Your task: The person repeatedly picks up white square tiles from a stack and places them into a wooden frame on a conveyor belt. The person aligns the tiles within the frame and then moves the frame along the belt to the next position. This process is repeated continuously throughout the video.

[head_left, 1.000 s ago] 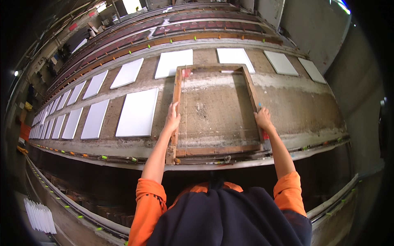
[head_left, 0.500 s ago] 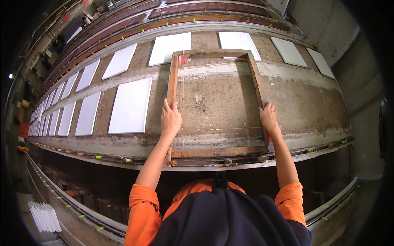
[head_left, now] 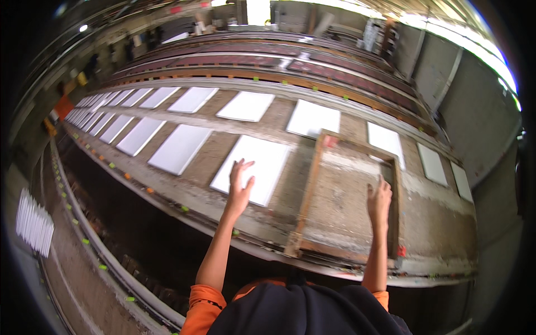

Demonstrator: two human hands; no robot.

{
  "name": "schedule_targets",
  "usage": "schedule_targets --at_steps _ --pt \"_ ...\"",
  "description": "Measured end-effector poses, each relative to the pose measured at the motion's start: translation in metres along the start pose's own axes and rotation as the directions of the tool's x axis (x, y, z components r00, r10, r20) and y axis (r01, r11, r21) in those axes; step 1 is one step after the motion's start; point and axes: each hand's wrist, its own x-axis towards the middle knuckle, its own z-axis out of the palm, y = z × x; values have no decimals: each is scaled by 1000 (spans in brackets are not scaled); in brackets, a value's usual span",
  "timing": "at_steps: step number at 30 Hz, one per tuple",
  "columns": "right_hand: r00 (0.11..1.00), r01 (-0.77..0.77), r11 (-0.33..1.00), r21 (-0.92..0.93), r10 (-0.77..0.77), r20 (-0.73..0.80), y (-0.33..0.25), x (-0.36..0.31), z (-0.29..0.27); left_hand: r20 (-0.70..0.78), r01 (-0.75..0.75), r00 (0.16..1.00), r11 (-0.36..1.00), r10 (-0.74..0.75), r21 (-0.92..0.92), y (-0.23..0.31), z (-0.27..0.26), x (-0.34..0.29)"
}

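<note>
A rectangular wooden frame [head_left: 310, 192] lies on the stained long table, with a red patch in its far left corner. My right hand [head_left: 379, 204] is over the inside of the frame near its right rail, fingers apart and holding nothing. To the left of the frame, my left hand [head_left: 240, 192] hovers over a white rectangular panel [head_left: 259, 167], thumb and fingers spread. I cannot tell if its fingertips touch the panel. Another white panel [head_left: 314, 118] lies just beyond the frame's far left corner.
Two rows of white panels [head_left: 181, 148] run along the table [head_left: 435, 223] to the far left. Small green and orange clips dot its near rail. Past it stand more long tables [head_left: 357, 75]. A stack of white sheets [head_left: 34, 223] is at lower left, and a grey wall [head_left: 474, 106] at right.
Both hands have let go of the frame's side rails. My left hand has moved left over a panel, my right inward over the frame. The view has turned left, and the frame lies further right in it.
</note>
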Motion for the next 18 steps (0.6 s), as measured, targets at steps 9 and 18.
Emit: schedule_targets --at_steps 9,18 --pt "589 268 210 940 -808 12 -411 -143 60 -818 253 540 965 -198 -66 -41 -240 -108" --pt "237 -191 244 951 -928 286 -560 -289 167 -966 651 197 759 -169 0 -135 -316 -215"
